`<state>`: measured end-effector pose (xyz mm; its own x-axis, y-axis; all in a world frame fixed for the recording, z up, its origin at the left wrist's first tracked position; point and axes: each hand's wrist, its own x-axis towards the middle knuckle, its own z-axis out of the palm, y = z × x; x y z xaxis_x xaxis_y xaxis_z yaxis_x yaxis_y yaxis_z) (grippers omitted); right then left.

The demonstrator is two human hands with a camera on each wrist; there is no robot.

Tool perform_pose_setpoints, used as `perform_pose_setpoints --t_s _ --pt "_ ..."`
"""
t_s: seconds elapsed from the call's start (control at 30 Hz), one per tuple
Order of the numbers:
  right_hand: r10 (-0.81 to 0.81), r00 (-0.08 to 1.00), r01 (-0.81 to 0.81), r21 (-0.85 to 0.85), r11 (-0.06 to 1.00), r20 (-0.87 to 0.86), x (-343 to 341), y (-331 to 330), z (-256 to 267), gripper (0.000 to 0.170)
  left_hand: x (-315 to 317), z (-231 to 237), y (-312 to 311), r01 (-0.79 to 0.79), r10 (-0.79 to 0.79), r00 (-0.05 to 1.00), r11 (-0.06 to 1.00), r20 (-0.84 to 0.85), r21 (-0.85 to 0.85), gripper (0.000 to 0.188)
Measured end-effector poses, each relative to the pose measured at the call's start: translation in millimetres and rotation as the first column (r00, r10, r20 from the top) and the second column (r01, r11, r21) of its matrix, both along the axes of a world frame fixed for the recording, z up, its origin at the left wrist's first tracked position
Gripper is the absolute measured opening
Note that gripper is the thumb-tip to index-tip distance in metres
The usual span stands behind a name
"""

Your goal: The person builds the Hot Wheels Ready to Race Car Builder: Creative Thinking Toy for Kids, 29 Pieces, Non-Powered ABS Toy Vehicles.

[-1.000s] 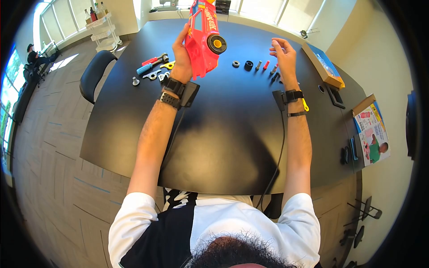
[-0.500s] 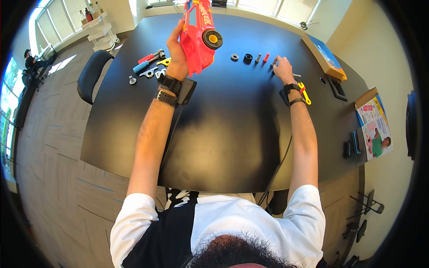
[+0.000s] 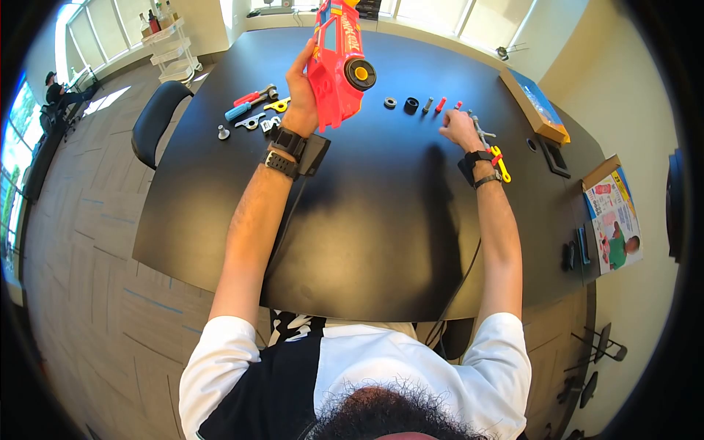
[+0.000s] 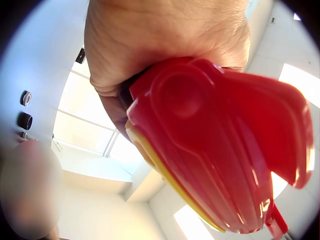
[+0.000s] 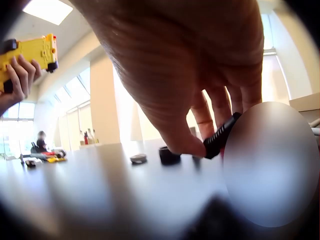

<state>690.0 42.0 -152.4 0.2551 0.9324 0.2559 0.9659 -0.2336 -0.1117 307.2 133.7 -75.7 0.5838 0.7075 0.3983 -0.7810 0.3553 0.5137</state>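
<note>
My left hand (image 3: 299, 103) holds a red toy truck (image 3: 339, 84) with a black-and-yellow wheel, raised above the far half of the table. The left wrist view shows its red body (image 4: 200, 130) filling the palm. In the right wrist view the truck's underside (image 5: 32, 55) is yellow. Low over the table at the right, my right hand (image 3: 460, 130) pinches a black ridged toy bolt (image 5: 220, 137) between thumb and fingers. Close by stand a red bolt (image 3: 441, 105), a grey bolt (image 3: 427, 105), a black tyre (image 3: 411, 105) and a grey ring (image 3: 390, 103).
A blue-handled screwdriver (image 3: 237, 111), a yellow toy piece (image 3: 277, 105) and other toy parts lie at the left. Beside my right wrist is a yellow wrench (image 3: 501, 165). Two boxes, one blue (image 3: 534, 106) and one printed (image 3: 612, 216), line the right edge.
My right hand has come down from above the row of small parts, reached into it, and drawn slightly back with the black bolt. My left hand still holds the truck up.
</note>
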Motion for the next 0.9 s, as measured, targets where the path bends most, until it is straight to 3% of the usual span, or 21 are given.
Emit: perform_pose_setpoints --t_s 0.03,0.07,0.13,0.17,0.23,0.27,0.33,0.43,0.6,0.7,0.8,0.87,0.9 --pt "0.105 0.994 -0.105 0.171 0.980 0.010 -9 0 5 0.013 1 0 1 -0.001 0.001 1.000 1.000 0.004 0.003 0.055" --pt "0.107 0.994 -0.108 0.172 0.979 0.013 -23 0 17 0.013 1 -2 2 -0.004 0.004 1.000 1.000 -0.003 0.011 0.057" --pt "0.196 0.940 -0.134 0.227 0.965 -0.280 -59 -6 55 0.020 2 -2 1 -0.011 0.011 1.000 1.000 -0.010 0.018 0.060" --pt "0.198 0.940 -0.135 0.227 0.964 -0.280 -77 -11 70 0.020 2 -1 0 -0.013 0.013 1.000 1.000 0.001 0.012 0.056" --pt "0.501 0.703 -0.229 0.506 0.832 -0.505 -113 -25 100 0.024 3 0 0 -0.013 0.013 1.000 1.000 0.011 0.008 0.052" --pt "0.500 0.704 -0.227 0.507 0.831 -0.504 -128 -35 115 0.024 3 -2 2 -0.023 0.023 1.000 0.999 0.001 0.028 0.056" --pt "0.722 0.471 -0.288 0.685 0.669 -0.507 -156 -54 140 0.026 3 -2 3 -0.032 0.032 0.999 0.998 -0.010 0.050 0.061" --pt "0.774 0.413 -0.293 0.734 0.612 -0.480 -186 -75 159 0.026 4 -1 2 -0.031 0.032 0.999 0.999 -0.009 0.039 0.060" --pt "0.817 0.370 -0.356 0.745 0.564 -0.442 -204 -71 152 0.027 3 7 -9 -0.047 0.050 0.997 0.997 -0.055 0.061 0.059" --pt "0.781 0.416 -0.350 0.711 0.610 -0.466 -210 -69 148 0.026 1 9 -11 -0.040 0.049 0.994 0.994 -0.093 0.097 0.064" --pt "0.794 0.476 -0.362 0.739 0.568 -0.377 -214 -68 145 0.021 2 8 -8 -0.045 0.053 0.995 0.994 -0.080 0.098 0.063" --pt "0.752 0.648 -0.451 0.733 0.510 -0.124 -216 -71 146 0.015 0 8 -9 -0.041 0.049 0.996 0.994 -0.079 0.100 0.063" --pt "0.750 0.649 -0.450 0.732 0.512 -0.125 -217 -73 147 0.015 1 8 -10 -0.036 0.044 0.996 0.994 -0.077 0.103 0.063"
